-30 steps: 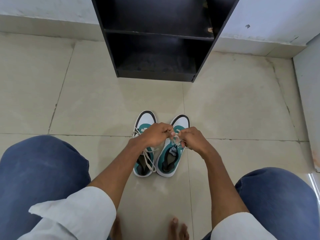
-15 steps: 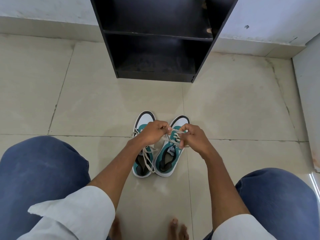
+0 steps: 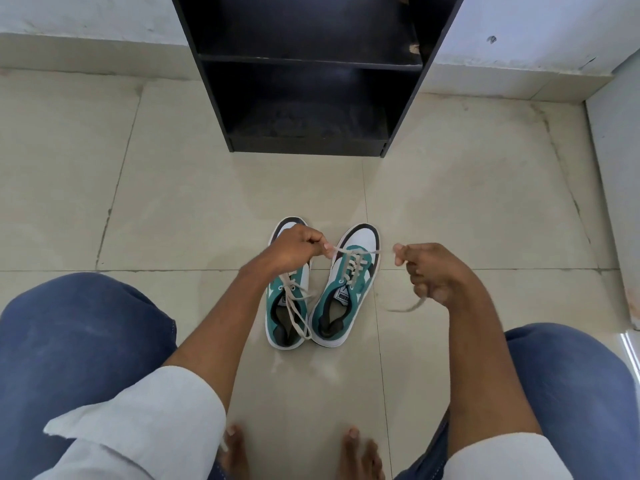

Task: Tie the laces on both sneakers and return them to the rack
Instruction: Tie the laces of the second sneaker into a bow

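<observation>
Two teal-and-white sneakers stand side by side on the tiled floor, toes pointing away from me. The right sneaker [image 3: 349, 289] has its beige lace [image 3: 356, 251] stretched taut across its top. My left hand [image 3: 294, 249] pinches one end of that lace above the left sneaker's toe. My right hand [image 3: 433, 271] grips the other end out to the right, with the loose tail hanging below the fist. The left sneaker [image 3: 287, 306] has loose laces trailing over its opening. The black rack [image 3: 308, 81] stands ahead against the wall.
The rack's lower shelf [image 3: 308, 129] holds nothing, and its upper shelf looks bare too. My knees in blue jeans sit low at both sides, my bare feet [image 3: 301, 452] at the bottom. A white wall edge [image 3: 616, 188] runs down the right.
My hands were close together over the right sneaker. They have pulled apart, the right hand swinging out to the right, drawing the lace tight.
</observation>
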